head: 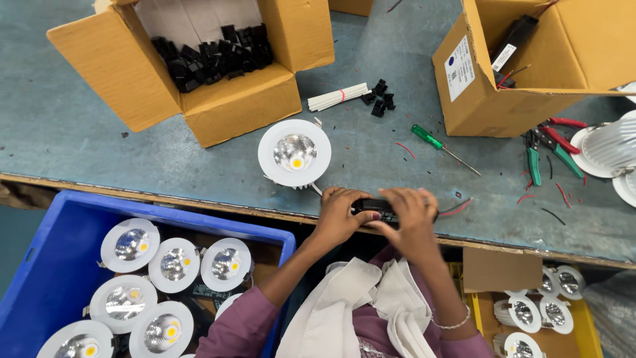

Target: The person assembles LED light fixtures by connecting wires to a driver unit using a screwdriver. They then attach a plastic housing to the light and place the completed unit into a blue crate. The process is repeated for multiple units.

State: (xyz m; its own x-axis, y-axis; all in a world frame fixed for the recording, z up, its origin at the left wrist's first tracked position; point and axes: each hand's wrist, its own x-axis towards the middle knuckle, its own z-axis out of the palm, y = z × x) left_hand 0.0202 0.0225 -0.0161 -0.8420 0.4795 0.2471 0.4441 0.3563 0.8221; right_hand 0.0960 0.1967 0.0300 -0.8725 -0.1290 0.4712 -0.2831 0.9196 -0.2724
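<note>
- Both hands, left hand (336,213) and right hand (409,215), clasp a small black driver box (372,207) at the table's (79,132) near edge
- It looks light, rigid and smooth; best gripped by its ends, clear of the thin red wires (456,209)

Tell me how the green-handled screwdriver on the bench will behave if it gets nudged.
The green-handled screwdriver would probably roll, since its handle looks round and it lies flat on the smooth bench. It looks stiff, a thin straight metal shaft. Likely light for its size; the small handle may feel slick.
</note>
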